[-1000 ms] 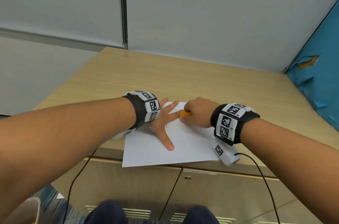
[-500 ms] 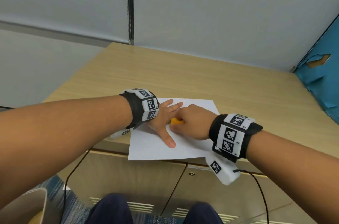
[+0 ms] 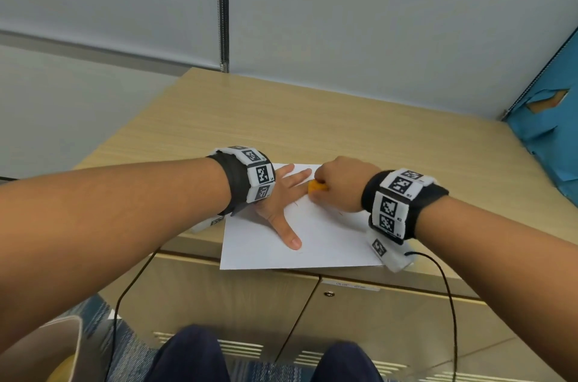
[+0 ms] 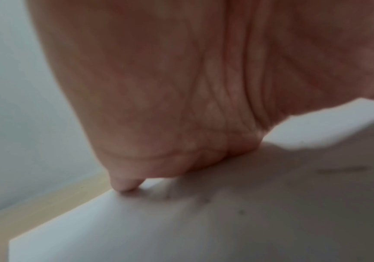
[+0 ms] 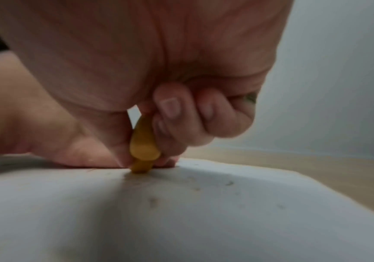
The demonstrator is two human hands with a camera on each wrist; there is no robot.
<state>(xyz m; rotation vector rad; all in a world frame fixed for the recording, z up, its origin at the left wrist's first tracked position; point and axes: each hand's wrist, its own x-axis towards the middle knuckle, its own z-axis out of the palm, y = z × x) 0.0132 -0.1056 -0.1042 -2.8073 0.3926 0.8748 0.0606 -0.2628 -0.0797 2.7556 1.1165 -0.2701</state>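
Apparently midway: the right hand (image 3: 339,184) pinches a yellow eraser (image 5: 144,141) in curled fingers (image 5: 170,106), its tip down on the white sheet (image 3: 328,244) at the front edge of the desk (image 3: 312,118), while the left hand (image 3: 278,197) lies flat, spread, pinning it. Loose crumbs (image 5: 228,183) dot the sheet; faint strokes (image 3: 297,202) beside the eraser seem left to rub out.

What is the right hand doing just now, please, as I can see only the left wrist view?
Observer: The right hand pinches an orange eraser and presses its end onto the sheet of paper.
Operator: Where is that relative to the other hand?
Observer: Right beside the fingertips of the left hand, which lies flat on the sheet with fingers spread.
Operator: Is the whole sheet supported?
Observer: No, its near edge appears to overhang the front of the cabinet top slightly.
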